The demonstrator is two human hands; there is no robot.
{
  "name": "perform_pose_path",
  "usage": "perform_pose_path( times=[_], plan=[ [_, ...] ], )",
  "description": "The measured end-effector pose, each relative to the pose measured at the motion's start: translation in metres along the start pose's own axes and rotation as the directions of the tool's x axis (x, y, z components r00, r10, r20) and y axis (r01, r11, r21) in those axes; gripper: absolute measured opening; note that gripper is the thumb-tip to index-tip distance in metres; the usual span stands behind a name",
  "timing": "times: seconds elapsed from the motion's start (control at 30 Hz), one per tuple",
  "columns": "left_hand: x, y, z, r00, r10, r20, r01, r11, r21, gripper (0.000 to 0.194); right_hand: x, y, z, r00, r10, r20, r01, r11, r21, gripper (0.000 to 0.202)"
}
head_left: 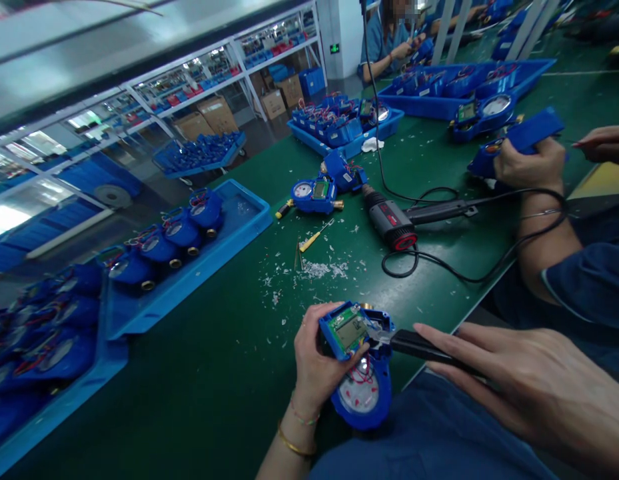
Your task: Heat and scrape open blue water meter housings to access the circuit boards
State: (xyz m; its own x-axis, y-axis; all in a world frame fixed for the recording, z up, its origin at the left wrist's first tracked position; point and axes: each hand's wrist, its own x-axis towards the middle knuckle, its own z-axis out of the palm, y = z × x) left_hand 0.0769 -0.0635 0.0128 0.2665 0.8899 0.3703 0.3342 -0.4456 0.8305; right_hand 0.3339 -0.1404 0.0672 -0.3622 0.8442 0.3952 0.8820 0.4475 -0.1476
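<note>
shelving (pixel 189 97) stands in the background on the left, beyond the green counter (pixel 204 380). two blue trays, the near tray (pixel 116 370) and the far tray (pixel 189 293), lie along the counter's left side; units in the far tray sit in a row, probably to keep them within reach and apart. right of these, a yellow-handled tool (pixel 310 241) lies beside white scraps (pixel 323 270), with a small meter (pixel 319 192) beyond. the left hand (pixel 312 363) grasps the open blue meter (pixel 374 407) by its display end, at the counter's near edge; the display faces up and the round dial points toward the person. this grip appears to steady the housing against the tool. the right hand (pixel 529 373) grips a black-handled tool (pixel 419 348), its tip at the open compartment beside the display; the tip type cannot be told. beyond, a heat gun (pixel 389 220) lies on its side, and its looped cord (pixel 454 268) could snag a sideways reach. farther right, a co-worker's hand (pixel 534 163) holds a blue part (pixel 536 130), limiting room on that side.
</note>
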Motion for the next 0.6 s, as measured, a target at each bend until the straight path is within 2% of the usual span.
perform_pose_path(
  times=[0.1,0.2,0.4,0.6],
  plan=[
    [0.001,0.001,0.000,1.000,0.012,0.005,-0.012,1.000,-0.001,0.059,0.001,0.005,0.000,0.990,-0.119,0.070,0.122,0.991,-0.047,0.038],
    [0.001,0.002,0.000,0.999,0.033,0.002,-0.033,0.999,0.010,0.060,0.003,0.005,0.001,0.993,-0.103,0.066,0.109,0.990,-0.094,0.039],
    [0.002,0.004,0.001,0.999,0.041,-0.012,-0.041,0.999,0.025,0.060,0.002,-0.006,0.007,0.993,-0.108,-0.039,0.100,0.981,-0.168,0.039],
    [0.002,0.004,0.002,0.996,-0.008,-0.088,0.010,1.000,0.022,0.055,-0.009,-0.018,0.031,0.983,-0.075,-0.167,0.031,0.967,-0.254,0.037]
  ],
)
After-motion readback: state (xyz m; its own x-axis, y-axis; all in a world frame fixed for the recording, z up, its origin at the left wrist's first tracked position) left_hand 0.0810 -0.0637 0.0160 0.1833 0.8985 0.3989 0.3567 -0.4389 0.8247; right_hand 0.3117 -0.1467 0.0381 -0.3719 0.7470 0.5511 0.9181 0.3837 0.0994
